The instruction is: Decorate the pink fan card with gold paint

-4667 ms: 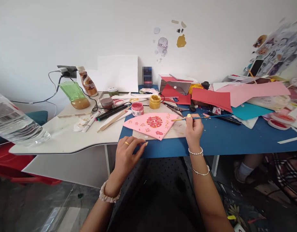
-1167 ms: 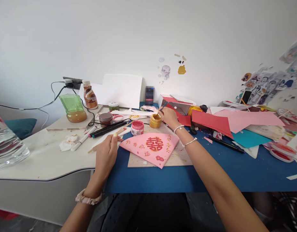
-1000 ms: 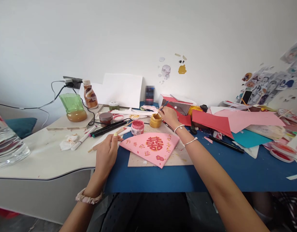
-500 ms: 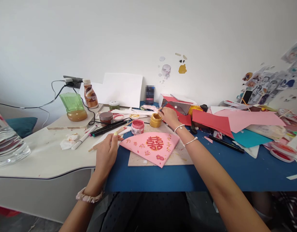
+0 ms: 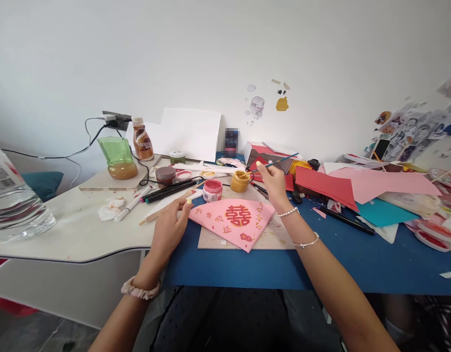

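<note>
My right hand (image 5: 272, 182) pinches a thin blue paintbrush (image 5: 280, 161), tilted with its handle up to the right. The brush's tip reaches the mouth of an open jar of yellow paint (image 5: 240, 182). My left hand (image 5: 172, 224) is closed at the left corner of a pink fan-shaped piece (image 5: 218, 222), thumb on top. The pink piece carries a red double character outlined in gold, small gold characters and red flowers. It lies over a beige board (image 5: 210, 240). An open jar of pinkish-red paint (image 5: 212, 190) stands just behind the piece.
At left are a water bottle (image 5: 12, 205), a green cup (image 5: 117, 156), a coffee bottle (image 5: 141, 139), markers (image 5: 170, 190) and a crumpled tissue (image 5: 111, 209). Red paper (image 5: 324, 186), pink paper (image 5: 386, 182) and a black pen (image 5: 346, 219) lie at right.
My right hand has moved slightly right and nearer to me, tilting the brush so its handle leans right above the yellow jar. My left hand stays at the fan-shaped piece. The view has shifted slightly.
</note>
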The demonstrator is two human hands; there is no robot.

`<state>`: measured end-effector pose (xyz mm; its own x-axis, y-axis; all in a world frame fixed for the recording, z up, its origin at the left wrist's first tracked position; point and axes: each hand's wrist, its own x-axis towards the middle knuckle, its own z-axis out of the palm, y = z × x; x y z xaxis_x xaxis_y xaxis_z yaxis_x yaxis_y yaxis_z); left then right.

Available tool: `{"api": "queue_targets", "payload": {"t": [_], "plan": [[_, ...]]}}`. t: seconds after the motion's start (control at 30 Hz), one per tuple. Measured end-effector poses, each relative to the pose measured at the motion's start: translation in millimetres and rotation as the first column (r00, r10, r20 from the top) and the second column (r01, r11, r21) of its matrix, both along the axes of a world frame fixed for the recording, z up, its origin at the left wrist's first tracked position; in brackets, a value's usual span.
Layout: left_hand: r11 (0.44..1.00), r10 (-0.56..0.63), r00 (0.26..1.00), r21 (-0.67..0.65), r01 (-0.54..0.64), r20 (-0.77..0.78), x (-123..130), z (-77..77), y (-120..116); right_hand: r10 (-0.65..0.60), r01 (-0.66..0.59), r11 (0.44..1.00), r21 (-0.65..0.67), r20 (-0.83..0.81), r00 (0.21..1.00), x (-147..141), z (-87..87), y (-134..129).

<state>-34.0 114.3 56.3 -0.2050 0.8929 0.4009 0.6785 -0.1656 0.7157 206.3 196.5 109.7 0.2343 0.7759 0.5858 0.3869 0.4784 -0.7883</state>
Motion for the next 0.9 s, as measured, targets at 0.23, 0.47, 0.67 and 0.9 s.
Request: {"api": "queue_targets", "payload": {"t": [0.23,0.47,0.67,0.9], "plan": [[0.999,-0.037,0.999,-0.016,0.036,-0.022,0,-2.3,2,0.157,-0.172,0.981,-0.085,-0.156,0.975,-6,-11.5,-20],[0.983,-0.185,0.981,-0.010,0.185,-0.051,0,-2.3,0,0.258,-0.271,0.954,-0.126,-0.105,0.960,-9,-20.1,-30],[0.934,-0.353,0.923,-0.112,0.339,-0.154,-4,-3.6,1,0.417,-0.433,0.888,-0.157,-0.127,0.900,-10,-23.7,-32],[0.922,-0.383,0.905,-0.139,0.362,-0.187,-5,-4.1,1,0.530,-0.519,0.817,-0.251,-0.027,0.847,-13,-23.6,-33]]}}
